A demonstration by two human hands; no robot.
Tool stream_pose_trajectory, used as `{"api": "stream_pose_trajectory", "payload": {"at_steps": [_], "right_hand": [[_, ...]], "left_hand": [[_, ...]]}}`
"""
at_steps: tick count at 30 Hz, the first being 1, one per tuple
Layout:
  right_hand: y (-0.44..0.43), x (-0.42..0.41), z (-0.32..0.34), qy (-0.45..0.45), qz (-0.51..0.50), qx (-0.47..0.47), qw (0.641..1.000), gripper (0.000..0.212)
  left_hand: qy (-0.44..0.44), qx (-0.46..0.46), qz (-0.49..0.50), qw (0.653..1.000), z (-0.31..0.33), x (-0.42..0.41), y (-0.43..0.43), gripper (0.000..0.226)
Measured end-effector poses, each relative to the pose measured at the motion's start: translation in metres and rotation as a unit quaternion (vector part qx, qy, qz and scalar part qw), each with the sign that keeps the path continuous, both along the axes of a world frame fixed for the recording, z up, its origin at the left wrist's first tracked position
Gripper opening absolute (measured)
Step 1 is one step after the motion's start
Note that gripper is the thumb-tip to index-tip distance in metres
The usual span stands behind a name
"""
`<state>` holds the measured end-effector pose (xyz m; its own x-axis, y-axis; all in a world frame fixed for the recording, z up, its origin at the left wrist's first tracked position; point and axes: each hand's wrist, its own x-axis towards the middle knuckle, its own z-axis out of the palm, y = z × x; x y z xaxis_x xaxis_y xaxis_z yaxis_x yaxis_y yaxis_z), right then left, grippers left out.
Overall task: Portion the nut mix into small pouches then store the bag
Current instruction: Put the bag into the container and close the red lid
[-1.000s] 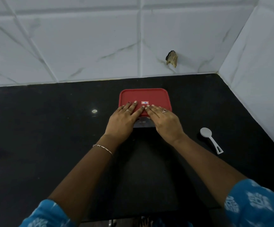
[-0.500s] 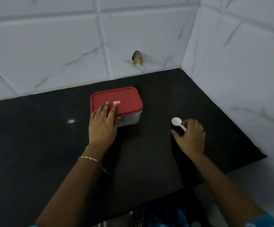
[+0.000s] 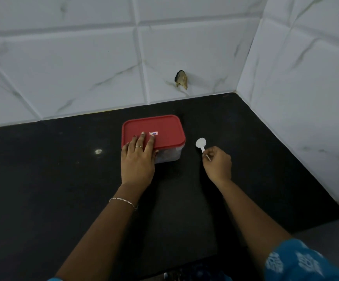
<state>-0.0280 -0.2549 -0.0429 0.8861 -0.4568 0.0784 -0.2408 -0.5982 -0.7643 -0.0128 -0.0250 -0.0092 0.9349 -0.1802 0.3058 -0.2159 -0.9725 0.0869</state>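
A clear plastic box with a red lid [image 3: 160,130] stands on the black counter [image 3: 43,179] near the back wall. My left hand [image 3: 138,159] lies flat on the lid's near left part, fingers straight. To the right of the box, my right hand [image 3: 217,164] pinches the handle of a small white scoop [image 3: 201,144], whose bowl points away from me just above the counter. What the box holds is hidden by the lid and my hand. No pouches or bag are in view.
White marble-look tiles form the back wall and the right wall [image 3: 306,98], meeting in a corner. A chipped hole [image 3: 181,79] marks the back wall. The counter's front edge runs along the bottom right.
My right hand left the red lid, went right to the white scoop, and now holds it by the handle, closer to the box. My left hand stayed on the lid.
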Motion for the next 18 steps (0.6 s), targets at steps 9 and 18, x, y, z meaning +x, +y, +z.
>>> {"api": "stream_pose_trajectory", "payload": {"at_steps": [9, 18], "right_hand": [[0.0089, 0.0143, -0.0001, 0.017, 0.008, -0.069, 0.997, 0.010], [0.0047, 0.0101, -0.0028, 0.069, -0.020, -0.092, 0.993, 0.019]], "left_hand": [[-0.001, 0.013, 0.011, 1.000, -0.0032, 0.0008, -0.0014, 0.048], [0.024, 0.020, 0.007, 0.999, 0.0000, -0.0006, -0.0013, 0.049]]}}
